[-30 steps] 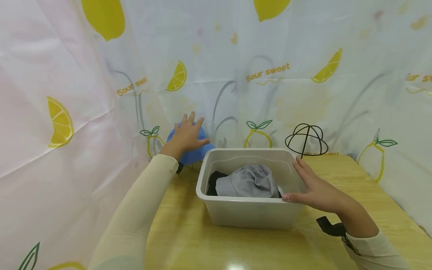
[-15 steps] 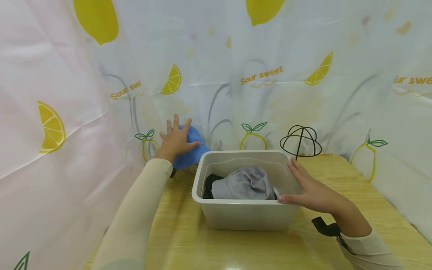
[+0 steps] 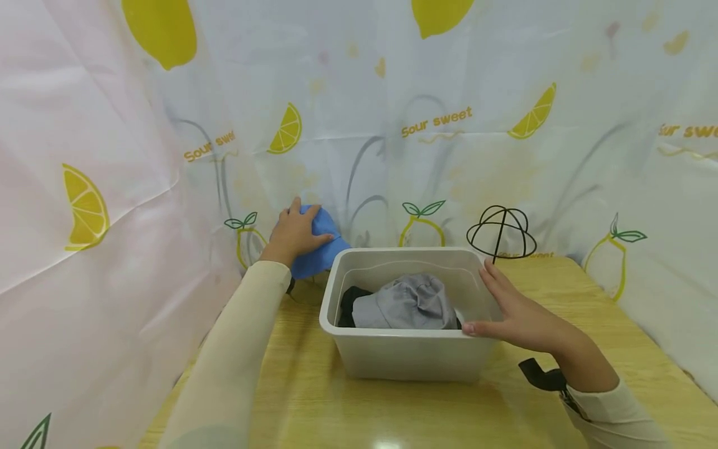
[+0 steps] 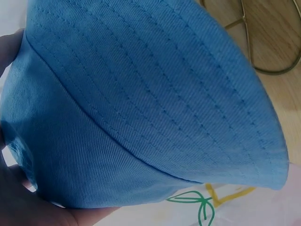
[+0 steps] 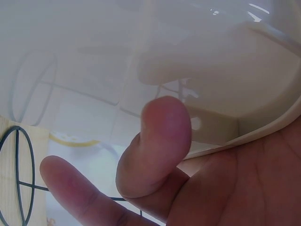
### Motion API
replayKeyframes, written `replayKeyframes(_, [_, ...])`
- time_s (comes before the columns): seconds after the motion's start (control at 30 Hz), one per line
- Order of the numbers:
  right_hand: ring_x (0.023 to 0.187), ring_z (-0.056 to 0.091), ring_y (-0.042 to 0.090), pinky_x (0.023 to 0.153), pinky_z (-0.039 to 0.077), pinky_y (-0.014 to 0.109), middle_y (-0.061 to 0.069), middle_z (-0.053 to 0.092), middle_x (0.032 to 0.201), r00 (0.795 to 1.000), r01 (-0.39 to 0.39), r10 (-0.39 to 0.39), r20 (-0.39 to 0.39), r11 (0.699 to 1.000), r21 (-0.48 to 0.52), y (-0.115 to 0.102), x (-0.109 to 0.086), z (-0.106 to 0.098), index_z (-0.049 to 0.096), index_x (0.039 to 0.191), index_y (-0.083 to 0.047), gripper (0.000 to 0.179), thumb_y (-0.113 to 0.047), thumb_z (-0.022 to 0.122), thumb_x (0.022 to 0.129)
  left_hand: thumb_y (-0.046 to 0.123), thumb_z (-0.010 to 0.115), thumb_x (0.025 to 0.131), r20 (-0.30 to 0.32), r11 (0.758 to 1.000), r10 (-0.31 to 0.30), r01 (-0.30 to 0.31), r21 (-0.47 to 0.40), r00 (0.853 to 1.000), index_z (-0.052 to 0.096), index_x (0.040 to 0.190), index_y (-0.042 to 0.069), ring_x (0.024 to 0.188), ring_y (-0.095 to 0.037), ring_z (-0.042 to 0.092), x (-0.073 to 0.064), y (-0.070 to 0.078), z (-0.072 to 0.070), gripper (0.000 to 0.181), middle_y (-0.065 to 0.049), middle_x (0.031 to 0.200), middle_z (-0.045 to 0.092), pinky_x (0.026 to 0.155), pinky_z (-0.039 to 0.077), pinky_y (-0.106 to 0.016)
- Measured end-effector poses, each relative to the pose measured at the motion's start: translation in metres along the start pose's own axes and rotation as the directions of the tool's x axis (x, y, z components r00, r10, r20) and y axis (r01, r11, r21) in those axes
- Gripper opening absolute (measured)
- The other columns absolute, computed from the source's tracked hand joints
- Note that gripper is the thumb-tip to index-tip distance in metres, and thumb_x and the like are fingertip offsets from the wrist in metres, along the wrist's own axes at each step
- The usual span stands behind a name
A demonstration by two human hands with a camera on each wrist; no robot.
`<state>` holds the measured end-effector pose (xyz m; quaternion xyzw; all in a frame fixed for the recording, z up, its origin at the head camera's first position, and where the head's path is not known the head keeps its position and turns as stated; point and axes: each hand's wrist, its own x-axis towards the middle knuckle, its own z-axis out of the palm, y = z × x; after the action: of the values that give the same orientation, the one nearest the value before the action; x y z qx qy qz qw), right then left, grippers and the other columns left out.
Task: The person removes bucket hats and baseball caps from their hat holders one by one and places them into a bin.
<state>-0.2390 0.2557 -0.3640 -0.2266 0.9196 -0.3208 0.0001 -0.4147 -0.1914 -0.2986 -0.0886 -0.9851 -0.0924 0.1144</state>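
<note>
A blue bucket hat (image 3: 322, 257) with a stitched brim sits on a thin wire stand at the back left. My left hand (image 3: 293, 234) grips its crown, fingers bent over the top and thumb at the near side. In the left wrist view the hat's brim (image 4: 155, 80) fills most of the picture. My right hand (image 3: 527, 317) holds the near right corner of a white plastic storage box (image 3: 415, 358), thumb on the front rim and fingers against the right side. Inside lie a crumpled grey hat (image 3: 415, 304) and a black cloth item (image 3: 350, 307), partly hidden under it.
A black wire hat stand (image 3: 499, 236) with a dome top rises behind the box's right corner. Below the blue hat, brass-coloured wire (image 4: 270, 71) shows. The wooden table (image 3: 314, 411) meets lemon-print curtains (image 3: 359, 93) at the back and left.
My left hand's fingers, spread wide over the blue hat before, have drawn in around its crown. The right hand stays at the box corner. The head view has shifted slightly.
</note>
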Motion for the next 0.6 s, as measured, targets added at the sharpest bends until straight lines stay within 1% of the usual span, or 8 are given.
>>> replayKeyframes(0.2, [0.157,-0.002,0.051,0.113,0.018,0.08,0.016,-0.014,0.173,1.0,-0.008,0.008,0.006,1.0,0.002,-0.0002,0.0002,-0.0009,-0.005,0.167,-0.015,0.118,-0.051,0.077,0.09,0.061,0.068,0.093,0.004,1.0,0.01,-0.01,0.005,1.0,0.038,0.162,0.017,0.148,-0.059,0.025,-0.0005,0.0,-0.0004,0.087,-0.03,0.169,0.011,0.112,0.035,-0.073])
replayKeyframes(0.37, [0.157,-0.001,0.051,0.112,0.019,0.08,0.013,-0.015,0.174,1.0,-0.02,0.02,0.017,1.0,0.008,-0.0011,-0.0007,-0.0014,-0.006,0.167,-0.02,0.117,-0.052,0.076,0.09,0.059,0.068,0.095,0.007,0.999,0.023,-0.023,0.027,1.0,0.04,0.16,0.012,0.148,-0.06,0.025,-0.0004,0.0006,-0.0002,0.085,-0.031,0.168,0.015,0.116,0.032,-0.07])
replayKeyframes(0.6, [0.157,-0.002,0.05,0.113,0.018,0.08,0.011,-0.016,0.173,1.0,-0.024,0.024,0.014,1.0,0.011,-0.0004,-0.0007,-0.002,-0.005,0.167,-0.015,0.119,-0.052,0.076,0.09,0.058,0.065,0.097,0.0,0.999,0.037,-0.037,0.031,0.999,0.04,0.159,0.01,0.149,-0.059,0.025,0.0017,0.0025,-0.0019,0.083,-0.029,0.168,0.017,0.118,0.031,-0.068])
